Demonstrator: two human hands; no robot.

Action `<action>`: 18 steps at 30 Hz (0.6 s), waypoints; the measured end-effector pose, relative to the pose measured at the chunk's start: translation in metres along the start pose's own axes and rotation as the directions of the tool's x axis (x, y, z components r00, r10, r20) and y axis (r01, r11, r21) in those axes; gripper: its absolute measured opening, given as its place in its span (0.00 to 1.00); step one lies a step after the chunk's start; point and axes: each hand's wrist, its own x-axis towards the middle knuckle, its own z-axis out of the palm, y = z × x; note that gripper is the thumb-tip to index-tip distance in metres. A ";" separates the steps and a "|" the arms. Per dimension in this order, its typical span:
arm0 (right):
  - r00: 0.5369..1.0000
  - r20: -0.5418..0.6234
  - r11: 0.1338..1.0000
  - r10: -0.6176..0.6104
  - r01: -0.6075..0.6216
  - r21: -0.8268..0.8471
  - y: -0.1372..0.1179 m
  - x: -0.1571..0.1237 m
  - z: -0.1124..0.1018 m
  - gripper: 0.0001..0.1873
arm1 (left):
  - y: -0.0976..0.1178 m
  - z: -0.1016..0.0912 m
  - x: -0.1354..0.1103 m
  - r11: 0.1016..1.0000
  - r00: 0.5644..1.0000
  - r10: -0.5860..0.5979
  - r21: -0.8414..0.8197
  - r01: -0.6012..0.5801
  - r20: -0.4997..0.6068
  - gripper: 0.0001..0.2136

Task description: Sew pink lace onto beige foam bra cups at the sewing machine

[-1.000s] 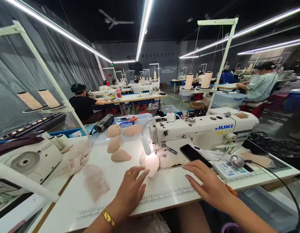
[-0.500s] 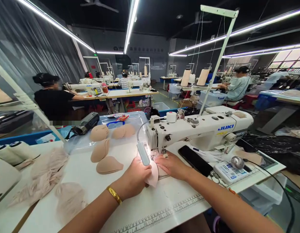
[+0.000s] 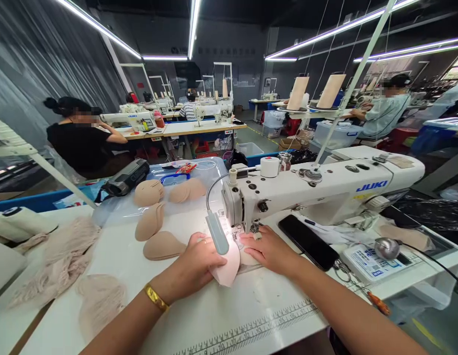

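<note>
My left hand (image 3: 194,264) is closed on a pale pink padded cup piece (image 3: 225,264) lying on the white table (image 3: 232,315). Just right of it, my right hand (image 3: 269,251) lies flat on the same piece with its fingers stretched toward the needle of the white sewing machine (image 3: 318,190). A small grey lamp (image 3: 217,231) shines on the piece between my hands. Several tan foam cups (image 3: 155,224) lie to the left, beyond my left hand.
A black phone (image 3: 308,241), a printed card (image 3: 365,261) and scissors (image 3: 343,273) lie right of my right hand. Pink lace pieces (image 3: 66,256) pile at the left. A person in black (image 3: 79,140) and a person in light green (image 3: 384,111) sit at other machines.
Both hands moved from the table's front edge up to the needle. My left hand closed on the pink cup piece and my right hand came down flat on it.
</note>
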 end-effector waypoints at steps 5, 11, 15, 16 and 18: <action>0.999 -0.040 1.000 -0.017 0.017 0.004 0.000 -0.003 0.001 0.10 | -0.002 -0.009 -0.003 0.993 0.995 -0.094 -0.068 0.096 0.025 0.06; 0.995 -0.082 0.998 -0.063 0.065 0.020 0.001 -0.005 0.001 0.13 | -0.006 -0.009 -0.003 0.994 0.995 -0.097 -0.043 0.098 0.034 0.05; 0.993 -0.080 0.996 -0.084 0.087 0.037 -0.002 -0.005 -0.001 0.14 | -0.010 -0.015 -0.008 0.994 0.993 -0.112 -0.011 0.112 0.047 0.03; 0.993 -0.081 0.995 -0.086 0.090 0.044 -0.003 -0.004 -0.002 0.14 | -0.010 -0.016 -0.009 0.994 0.993 -0.111 0.003 0.111 0.043 0.04; 0.993 -0.085 0.994 -0.085 0.090 0.060 -0.004 -0.004 -0.004 0.14 | -0.009 -0.014 -0.010 0.995 0.996 -0.091 0.039 0.090 0.025 0.03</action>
